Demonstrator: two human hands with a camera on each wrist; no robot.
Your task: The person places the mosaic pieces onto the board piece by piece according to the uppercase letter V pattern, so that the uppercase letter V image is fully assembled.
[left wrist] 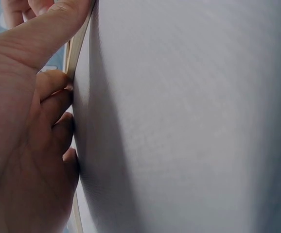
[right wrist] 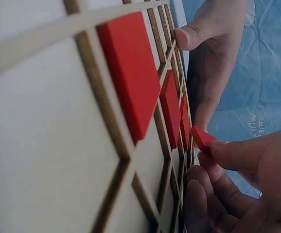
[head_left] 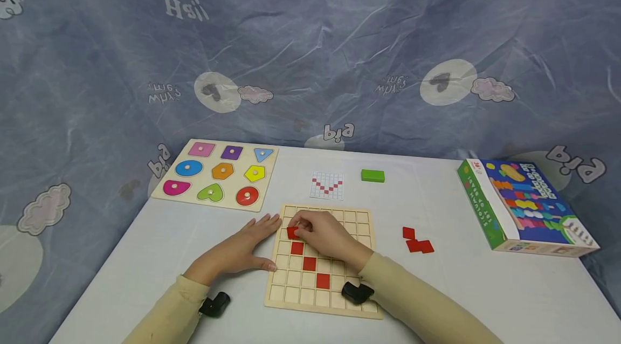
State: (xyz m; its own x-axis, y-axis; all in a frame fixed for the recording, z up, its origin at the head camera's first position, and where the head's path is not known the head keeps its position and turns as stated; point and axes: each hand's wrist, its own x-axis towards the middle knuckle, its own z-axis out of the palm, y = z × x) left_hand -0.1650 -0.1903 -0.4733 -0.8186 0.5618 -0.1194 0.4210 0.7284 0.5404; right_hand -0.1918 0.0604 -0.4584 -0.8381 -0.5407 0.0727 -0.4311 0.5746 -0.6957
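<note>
My right hand (head_left: 322, 231) pinches a red square tile (head_left: 292, 233) between thumb and fingertips over the upper left of the wooden grid board (head_left: 286, 295). In the right wrist view that tile (right wrist: 202, 138) is tilted, one corner close to the grid. Three more red tiles (head_left: 309, 263) sit in cells on a diagonal running down to the right. My left hand (head_left: 242, 249) lies with fingers spread at the board's left edge, its thumb touching the frame. The left wrist view shows the left hand (left wrist: 38, 121) beside the board's edge.
A pattern card (head_left: 326, 186) with a red V lies behind the board, near a green block (head_left: 372, 176). Loose red tiles (head_left: 413, 246) lie to the right. A shape puzzle (head_left: 228, 170) is at back left, a colourful box (head_left: 529, 209) at far right.
</note>
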